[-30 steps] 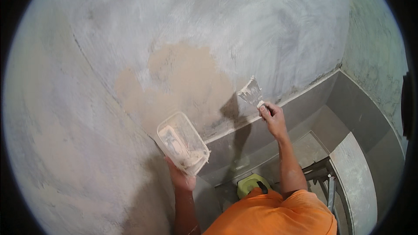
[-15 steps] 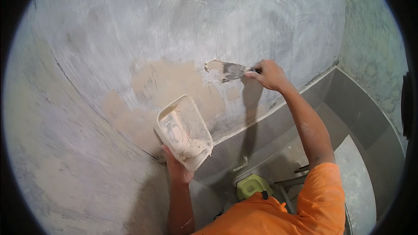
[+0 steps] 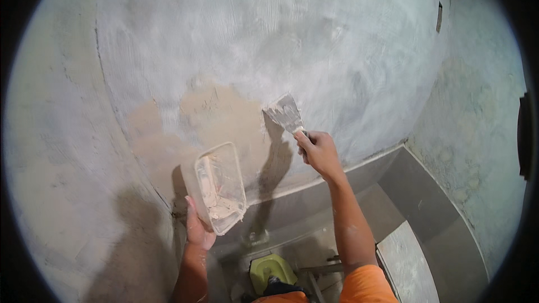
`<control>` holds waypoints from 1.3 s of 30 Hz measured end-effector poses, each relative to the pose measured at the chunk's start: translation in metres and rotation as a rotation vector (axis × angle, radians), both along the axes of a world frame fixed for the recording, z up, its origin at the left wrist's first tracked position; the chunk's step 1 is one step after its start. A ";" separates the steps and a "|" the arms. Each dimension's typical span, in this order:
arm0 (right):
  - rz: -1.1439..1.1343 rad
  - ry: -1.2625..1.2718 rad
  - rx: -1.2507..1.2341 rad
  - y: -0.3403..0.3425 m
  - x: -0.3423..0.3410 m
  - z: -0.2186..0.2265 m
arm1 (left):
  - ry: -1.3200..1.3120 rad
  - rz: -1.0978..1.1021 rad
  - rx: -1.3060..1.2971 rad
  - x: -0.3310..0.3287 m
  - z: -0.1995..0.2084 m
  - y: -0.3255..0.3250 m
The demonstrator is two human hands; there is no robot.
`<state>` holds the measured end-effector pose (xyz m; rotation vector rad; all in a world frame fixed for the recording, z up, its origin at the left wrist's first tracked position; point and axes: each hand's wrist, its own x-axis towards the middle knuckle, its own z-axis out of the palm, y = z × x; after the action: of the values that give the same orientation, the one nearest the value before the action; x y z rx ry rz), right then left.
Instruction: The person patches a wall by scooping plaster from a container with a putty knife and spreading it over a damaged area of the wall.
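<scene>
In my right hand (image 3: 319, 153), closed round its handle, is a putty knife (image 3: 285, 113) with its wide, smeared blade tilted up against the grey wall (image 3: 348, 39). My left hand (image 3: 199, 226) grips a clear plastic tub (image 3: 222, 188) from below at its lower left side. Beige putty (image 3: 219, 205) coats the inside of the tub and gathers toward its lower end. Behind and above the tub, a damp-looking beige patch of putty (image 3: 222, 115) covers part of the wall, and the blade is just right of that patch.
A grey tiled ledge (image 3: 314, 193) runs along the wall's foot and turns at the right corner. Below are a yellow-green squat toilet pan (image 3: 272, 271) and a pale board (image 3: 409, 264) at lower right. Another rough wall (image 3: 62, 151) stands at left.
The view has shifted, showing more of the upper wall. The putty knife has turned from pointing left to pointing up and left. The tub stays in my left hand.
</scene>
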<state>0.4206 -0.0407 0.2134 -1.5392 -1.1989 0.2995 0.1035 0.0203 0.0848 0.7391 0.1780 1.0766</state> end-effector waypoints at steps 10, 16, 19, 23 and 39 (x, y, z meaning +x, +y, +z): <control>-0.162 0.504 -0.047 -0.024 0.040 -0.178 | -0.045 0.061 -0.018 0.007 -0.001 -0.007; -0.026 0.342 0.100 -0.005 -0.010 -0.096 | -0.001 0.113 -0.089 0.005 0.003 -0.012; 0.045 0.439 0.151 0.028 -0.011 -0.083 | 0.016 0.111 -0.079 0.002 -0.006 -0.007; -0.060 0.411 0.029 0.045 0.025 -0.180 | 0.099 0.221 0.009 0.005 -0.010 -0.011; 0.352 0.434 0.072 0.011 -0.043 -0.015 | 0.000 0.207 -0.085 0.013 0.001 -0.029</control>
<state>0.3772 -0.0300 0.1980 -1.1192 -1.1098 0.7727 0.1165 -0.0090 0.0857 0.6544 0.3036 1.2573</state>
